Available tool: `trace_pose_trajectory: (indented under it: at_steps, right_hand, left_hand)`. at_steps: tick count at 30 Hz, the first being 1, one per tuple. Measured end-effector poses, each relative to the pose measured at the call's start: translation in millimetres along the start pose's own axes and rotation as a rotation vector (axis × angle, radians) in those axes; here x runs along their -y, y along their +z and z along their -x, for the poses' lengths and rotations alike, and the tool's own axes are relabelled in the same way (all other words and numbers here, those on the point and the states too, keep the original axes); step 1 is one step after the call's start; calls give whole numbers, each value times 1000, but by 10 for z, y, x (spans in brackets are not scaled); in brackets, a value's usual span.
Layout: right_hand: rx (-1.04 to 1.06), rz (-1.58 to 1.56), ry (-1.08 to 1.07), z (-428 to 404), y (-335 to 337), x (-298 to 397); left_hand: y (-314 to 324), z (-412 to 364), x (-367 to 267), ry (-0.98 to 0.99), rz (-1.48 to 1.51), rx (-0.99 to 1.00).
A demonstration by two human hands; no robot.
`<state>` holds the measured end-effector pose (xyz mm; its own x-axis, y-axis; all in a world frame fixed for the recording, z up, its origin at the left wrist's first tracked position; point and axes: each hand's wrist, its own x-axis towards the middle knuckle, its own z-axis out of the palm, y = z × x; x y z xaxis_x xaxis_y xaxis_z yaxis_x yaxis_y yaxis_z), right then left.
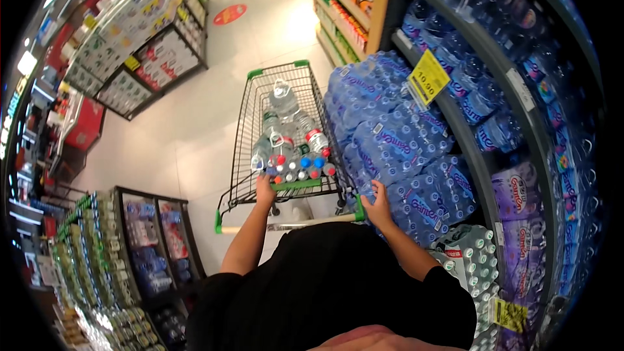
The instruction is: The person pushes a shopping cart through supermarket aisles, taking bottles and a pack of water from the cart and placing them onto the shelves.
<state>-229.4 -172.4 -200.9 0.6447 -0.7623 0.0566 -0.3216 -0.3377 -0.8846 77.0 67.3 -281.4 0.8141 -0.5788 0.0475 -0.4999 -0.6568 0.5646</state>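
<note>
A wire shopping cart point(242, 126) with green corners and a pale handle point(312, 221) stands before me. Large clear water jugs point(284, 100) and several smaller bottles point(295, 168) with red, blue and white caps lie in its basket. My left hand point(265, 191) is at the near left corner of the basket, its fingertips hidden beside the small bottles; whether they grip anything is unclear. Beyond the green right end of the handle, my right hand point(378, 204) has its fingers apart and holds nothing visible. It is close to stacked shrink-wrapped packs of bottled water point(390, 141).
Curved store shelves point(468, 122) of bottled water rise on the right, with a yellow price sign point(428, 78). Green-capped bottle packs point(475, 258) stand low at right. Display stands point(161, 58) and a bottle rack point(156, 234) line the left. Pale floor point(195, 117) runs between.
</note>
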Motion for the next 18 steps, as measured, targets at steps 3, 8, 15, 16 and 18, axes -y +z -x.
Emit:
trace_pose_trajectory:
  at_steps: [3, 8, 15, 16, 18]
  right_hand:
    - [153, 75, -116, 102, 191, -125]
    - [398, 67, -66, 218, 260, -158]
    - [489, 148, -43, 283, 283, -292]
    - [491, 164, -56, 284, 281, -297]
    - [497, 181, -64, 278, 272, -307]
  left_hand:
    - [-69, 45, -62, -8, -3, -18]
    - [-119, 84, -69, -64, 3, 14]
    - [-127, 120, -77, -75, 29, 13]
    - [-131, 117, -88, -77, 12, 20]
    - [-141, 116, -113, -103, 16, 35]
